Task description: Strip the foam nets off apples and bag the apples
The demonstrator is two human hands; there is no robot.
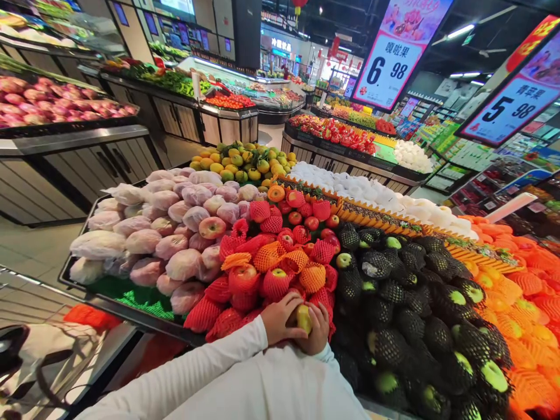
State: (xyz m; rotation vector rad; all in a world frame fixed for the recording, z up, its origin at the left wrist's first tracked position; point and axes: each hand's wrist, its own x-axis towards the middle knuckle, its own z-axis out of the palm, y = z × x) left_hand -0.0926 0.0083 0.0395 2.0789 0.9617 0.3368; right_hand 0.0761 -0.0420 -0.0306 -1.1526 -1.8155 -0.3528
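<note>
Between my two hands is a yellow-green apple (303, 319), held close in front of my body at the front edge of the fruit display. My left hand (282, 319) curls round its left side, and my right hand (318, 328) wraps its right side. Just beyond my fingers lie red apples in red foam nets (276, 283), some with orange nets (312, 277). To the right of my hands are green apples in black foam nets (396, 318). The underside of the held apple is hidden.
Apples in plastic film (153, 242) fill the display's left side. Orange-netted fruit (531, 338) lies far right, yellow-green citrus (240, 160) at the back. A shopping cart (35, 291) with bags stands at my left. Price screens (396, 58) hang above.
</note>
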